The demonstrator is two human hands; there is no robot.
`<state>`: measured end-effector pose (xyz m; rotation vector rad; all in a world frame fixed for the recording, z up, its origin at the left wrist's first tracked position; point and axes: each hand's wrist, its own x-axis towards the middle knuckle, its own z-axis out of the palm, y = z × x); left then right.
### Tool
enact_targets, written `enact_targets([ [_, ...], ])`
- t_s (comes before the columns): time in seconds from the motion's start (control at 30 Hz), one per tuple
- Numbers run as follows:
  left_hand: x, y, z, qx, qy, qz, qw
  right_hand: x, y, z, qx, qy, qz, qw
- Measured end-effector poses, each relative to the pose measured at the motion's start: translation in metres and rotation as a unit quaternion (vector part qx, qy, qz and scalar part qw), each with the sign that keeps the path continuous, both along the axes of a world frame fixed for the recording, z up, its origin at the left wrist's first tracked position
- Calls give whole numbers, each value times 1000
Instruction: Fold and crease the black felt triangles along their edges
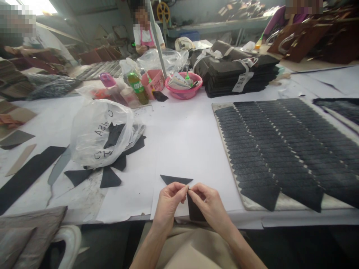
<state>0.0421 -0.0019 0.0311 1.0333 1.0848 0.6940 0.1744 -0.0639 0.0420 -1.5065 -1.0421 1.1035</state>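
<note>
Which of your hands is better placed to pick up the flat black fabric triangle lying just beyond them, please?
Probably the left hand: the flat black fabric triangle lies directly above its fingertips, nearer than the right hand.

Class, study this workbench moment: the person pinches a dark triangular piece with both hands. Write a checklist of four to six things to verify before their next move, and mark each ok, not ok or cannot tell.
1. Both hands on the piece: left hand and right hand pinch the dark triangular piece at its near tip. Ok.
2. Grip firm enough: fingertips meet, but pressure is not visible. Cannot tell.
3. White paper in front of the hands free of other pieces. Ok.
4. Supply within sight: plastic bag with dark triangles spilling out, to the left. Ok.
5. Board of laid rows has room left: its far edge is out of view. Cannot tell.
</note>
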Motion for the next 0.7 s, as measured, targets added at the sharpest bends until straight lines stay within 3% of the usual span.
enact_targets([
  [0.7, -3, 0, -3, 12, -10, -30, 999, 2, -2, -6, -19, 28, 18, 999],
])
